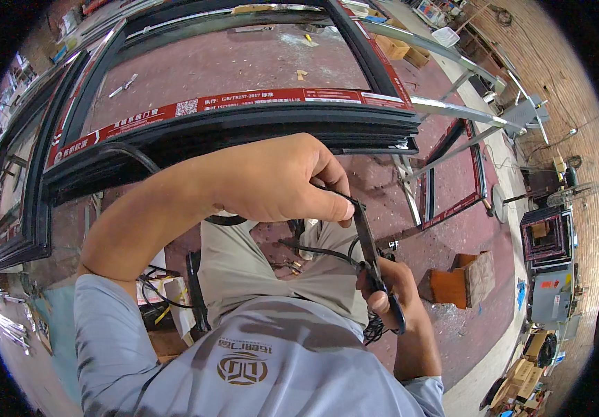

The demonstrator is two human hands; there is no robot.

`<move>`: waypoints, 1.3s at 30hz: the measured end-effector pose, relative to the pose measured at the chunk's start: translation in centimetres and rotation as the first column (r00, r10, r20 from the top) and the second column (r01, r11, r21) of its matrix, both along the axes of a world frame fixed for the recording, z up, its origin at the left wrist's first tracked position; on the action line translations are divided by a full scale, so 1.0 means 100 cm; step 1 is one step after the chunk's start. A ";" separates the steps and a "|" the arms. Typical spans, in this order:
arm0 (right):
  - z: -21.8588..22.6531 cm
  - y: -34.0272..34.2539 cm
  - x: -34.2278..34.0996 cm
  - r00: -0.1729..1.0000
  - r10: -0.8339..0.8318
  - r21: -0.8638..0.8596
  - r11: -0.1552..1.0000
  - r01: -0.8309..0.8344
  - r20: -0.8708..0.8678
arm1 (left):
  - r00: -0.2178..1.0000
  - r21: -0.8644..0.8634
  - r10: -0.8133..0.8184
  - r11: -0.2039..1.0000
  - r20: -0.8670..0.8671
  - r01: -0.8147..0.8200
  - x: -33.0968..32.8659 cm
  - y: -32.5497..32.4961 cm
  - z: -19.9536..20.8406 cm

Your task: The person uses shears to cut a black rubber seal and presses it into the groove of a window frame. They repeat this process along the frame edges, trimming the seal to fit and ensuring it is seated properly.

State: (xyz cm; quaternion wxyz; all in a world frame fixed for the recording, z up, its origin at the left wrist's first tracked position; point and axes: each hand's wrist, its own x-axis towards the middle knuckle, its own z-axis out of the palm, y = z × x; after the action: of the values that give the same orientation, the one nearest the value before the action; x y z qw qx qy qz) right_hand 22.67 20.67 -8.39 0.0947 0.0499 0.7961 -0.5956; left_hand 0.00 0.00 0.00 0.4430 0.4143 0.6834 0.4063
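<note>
My left hand [289, 177] reaches across my lap, thumb and fingers pinched on the end of a thin black rubber strip [333, 192]. Closer to my body, my right hand [395, 281] is wrapped round the handles of a pair of scissors [367, 236]. The scissor blades point away from me, and their tips are right beside the left fingertips at the strip's end. More black strip [324, 250] curves over my legs toward the right hand. Whether the blades touch the strip I cannot tell.
A large black window frame [244, 118] with red protective tape lies in front of me, and more frames [18, 187] stand left. To the right are metal stand legs [452, 108], a smaller frame [456, 174] and an orange-brown box [461, 281]. Coiled black strip [377, 326] hangs beside my thigh.
</note>
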 end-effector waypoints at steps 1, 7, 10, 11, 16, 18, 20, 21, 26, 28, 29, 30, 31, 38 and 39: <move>-0.001 0.000 0.001 1.000 -0.004 -0.012 1.000 0.004 0.001 | 1.000 0.017 -0.008 1.000 0.001 0.008 -0.001 0.001 -0.001; -0.004 0.000 0.004 1.000 0.013 -0.062 0.998 -0.015 -0.027 | 0.998 0.030 -0.005 1.000 0.067 0.003 0.004 0.004 -0.004; -0.004 0.000 0.005 0.999 0.015 -0.074 0.997 -0.018 -0.040 | 0.997 0.036 -0.013 0.999 0.074 0.010 0.006 0.006 0.002; -0.004 -0.001 0.006 0.999 0.010 -0.080 0.997 -0.014 -0.044 | 0.997 0.038 -0.018 0.999 0.070 0.015 0.005 0.007 0.003; -0.004 -0.001 0.005 0.999 -0.005 -0.045 0.999 0.003 -0.040 | 0.997 0.026 0.001 1.000 0.077 -0.003 0.004 0.008 -0.001; -0.003 -0.001 0.005 0.999 -0.013 -0.036 0.999 0.011 -0.033 | 0.998 0.023 0.002 1.000 0.068 -0.004 0.004 0.008 -0.001; -0.004 -0.001 0.004 1.000 -0.014 -0.031 0.999 0.013 -0.025 | 0.998 0.028 -0.002 1.000 0.062 0.000 0.004 0.009 -0.002; -0.003 -0.001 0.004 1.000 -0.013 -0.028 1.000 0.012 -0.025 | 0.998 0.023 -0.001 1.000 0.060 -0.001 0.003 0.009 -0.002; 0.000 -0.005 0.003 0.999 -0.034 -0.065 0.997 0.032 -0.031 | 0.999 0.014 -0.004 1.000 0.035 0.004 0.003 0.009 -0.003; -0.002 -0.004 0.003 0.998 -0.033 -0.054 0.998 0.031 -0.050 | 0.998 0.017 -0.001 1.000 0.062 0.000 0.004 0.009 -0.002; -0.003 -0.004 0.004 0.998 -0.033 -0.049 0.998 0.030 -0.060 | 0.997 0.019 0.000 1.000 0.075 -0.001 0.004 0.009 -0.001; -0.007 -0.004 0.004 0.997 -0.044 -0.042 0.998 0.042 -0.059 | 0.998 0.015 -0.003 1.000 0.059 0.002 0.003 0.010 -0.002; -0.010 -0.004 0.005 0.997 -0.056 -0.034 0.998 0.054 -0.058 | 0.999 0.011 -0.006 1.000 0.043 0.006 0.003 0.010 -0.003; -0.008 -0.007 0.006 0.997 -0.058 -0.067 0.996 0.055 -0.043 | 1.000 0.004 -0.023 1.000 0.002 0.023 0.001 0.011 -0.005; -0.010 -0.008 0.007 0.996 -0.078 -0.064 0.995 0.075 -0.051 | 1.000 0.005 -0.023 1.000 0.005 0.023 0.001 0.013 -0.005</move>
State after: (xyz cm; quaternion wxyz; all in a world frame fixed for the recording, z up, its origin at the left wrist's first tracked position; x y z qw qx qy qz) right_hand 23.42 19.83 -9.42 0.0520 0.0614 0.7771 -0.6242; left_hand 0.11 1.27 -0.49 0.4482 0.4221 0.6765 0.4040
